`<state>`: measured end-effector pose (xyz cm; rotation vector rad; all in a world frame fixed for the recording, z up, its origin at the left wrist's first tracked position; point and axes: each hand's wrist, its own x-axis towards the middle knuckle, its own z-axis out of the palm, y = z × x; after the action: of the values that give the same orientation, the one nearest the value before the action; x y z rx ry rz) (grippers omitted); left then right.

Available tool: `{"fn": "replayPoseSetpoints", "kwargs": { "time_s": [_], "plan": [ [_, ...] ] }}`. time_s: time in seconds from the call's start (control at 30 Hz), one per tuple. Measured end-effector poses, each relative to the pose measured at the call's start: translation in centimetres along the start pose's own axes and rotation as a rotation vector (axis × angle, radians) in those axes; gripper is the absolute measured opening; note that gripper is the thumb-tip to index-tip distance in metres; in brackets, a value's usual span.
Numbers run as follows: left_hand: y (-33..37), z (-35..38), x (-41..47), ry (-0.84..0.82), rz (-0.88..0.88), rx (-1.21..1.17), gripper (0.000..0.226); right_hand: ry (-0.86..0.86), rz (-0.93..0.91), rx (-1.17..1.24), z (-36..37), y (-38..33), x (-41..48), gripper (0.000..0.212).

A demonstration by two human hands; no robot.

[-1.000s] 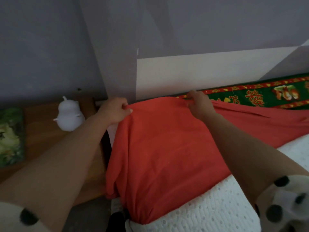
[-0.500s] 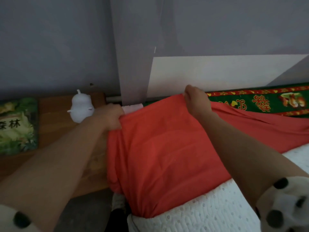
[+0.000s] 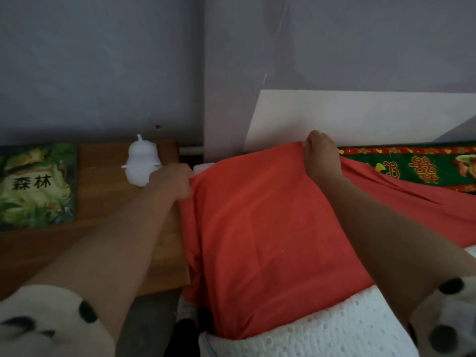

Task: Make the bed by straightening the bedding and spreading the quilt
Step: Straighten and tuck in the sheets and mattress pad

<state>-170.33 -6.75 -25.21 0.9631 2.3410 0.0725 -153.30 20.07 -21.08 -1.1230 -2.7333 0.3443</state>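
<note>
Both hands grip the red sheet's top edge, left hand (image 3: pixel 177 180) curled round the corner by the nightstand (image 3: pixel 108 202), right hand (image 3: pixel 322 155) pinching it near the headboard (image 3: pixel 360 117), seemingly to draw the sheet (image 3: pixel 262 228) taut over the bed's head corner.

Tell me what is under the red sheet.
Beneath the red sheet, a white corner pokes out beside the left hand and green patterned cloth emerges on the right. Everything else is covered.

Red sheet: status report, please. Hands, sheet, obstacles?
Left hand grips red sheet at bed corner. Right hand pinches its top edge by the headboard. Sheet creased toward the right. White figurine close beside left hand.
</note>
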Motion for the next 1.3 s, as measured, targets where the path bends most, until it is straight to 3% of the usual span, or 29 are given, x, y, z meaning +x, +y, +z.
{"fn": "replayPoseSetpoints", "kwargs": {
  "time_s": [0.2,0.33,0.5,0.67,0.8,0.97,1.03,1.13,1.2,1.23,1.3],
  "plan": [
    [0.4,1.7,1.6,0.085,-0.232,-0.344,0.008,-0.007,-0.002,0.009,0.9,0.4,0.4,0.019],
    [1.5,1.6,3.2,0.146,-0.276,-0.543,0.023,-0.007,-0.024,0.028,1.7,0.9,0.5,0.018],
    [2.3,-0.2,3.9,0.215,-0.211,-0.608,0.034,-0.064,-0.084,0.072,2.0,0.9,0.5,0.012],
    [1.9,-0.7,3.0,-0.007,-0.067,-0.568,0.026,-0.162,-0.173,0.024,2.2,0.3,-0.3,0.028],
    [1.1,0.1,2.8,0.213,0.016,-0.247,0.011,-0.236,-0.115,-0.017,2.2,-0.7,-0.1,0.041],
    [1.1,0.6,3.9,0.404,-0.104,-0.187,0.016,-0.275,-0.109,-0.147,2.7,-0.5,-0.1,0.032],
    [1.6,0.6,4.3,0.286,-0.109,-0.266,0.024,-0.293,-0.103,-0.162,2.9,-0.3,0.1,0.037],
    [1.7,0.8,4.5,-0.134,-0.113,-0.555,0.052,-0.413,-0.074,-0.169,3.4,0.0,0.4,0.047],
    [1.5,0.9,4.3,-0.316,-0.117,-0.623,0.051,-0.492,-0.062,-0.174,3.7,0.2,0.7,0.053],
    [1.2,1.2,4.4,-0.291,-0.097,-0.575,0.043,-0.514,-0.064,-0.193,3.8,0.3,0.8,0.052],
    [1.1,1.5,4.8,-0.071,-0.056,-0.424,0.025,-0.476,-0.087,-0.259,3.5,0.2,1.0,0.040]
  ]
}}
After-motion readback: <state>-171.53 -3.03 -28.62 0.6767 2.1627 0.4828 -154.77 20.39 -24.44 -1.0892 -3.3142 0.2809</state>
